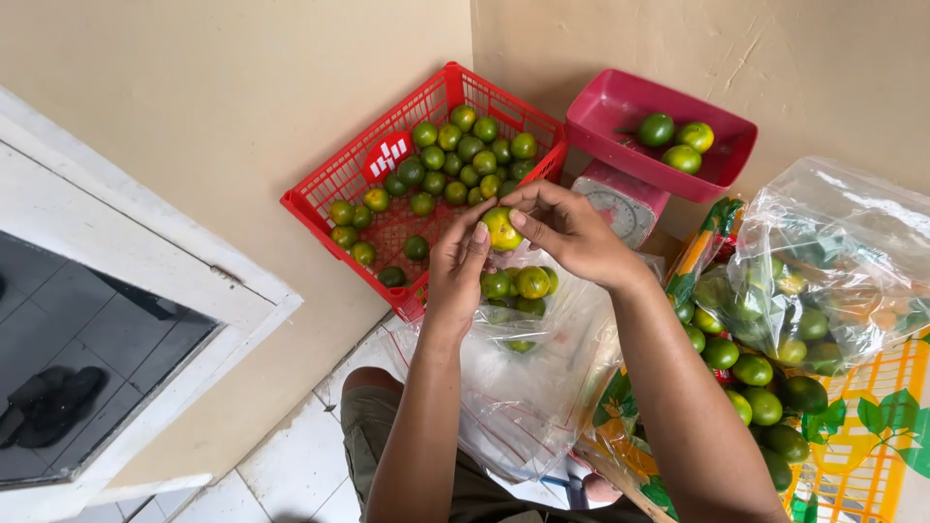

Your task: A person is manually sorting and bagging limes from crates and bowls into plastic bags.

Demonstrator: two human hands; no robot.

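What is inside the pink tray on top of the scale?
Three round green citrus fruits lie together in the pink tray, near its back right corner. The rest of the tray floor looks bare. What lies under the fruits, and the scale's top beneath the tray, is covered.

The clear bag (852, 261) and patterned sack (852, 436) run off the right edge.

A single head-worn camera looks steeply down from above the person's own forearms, close to the hands at frame centre. It faces a wall corner, where a red basket (341, 182) and a pink scale (647, 145) sit at the top, with floor tiles along the bottom edge.
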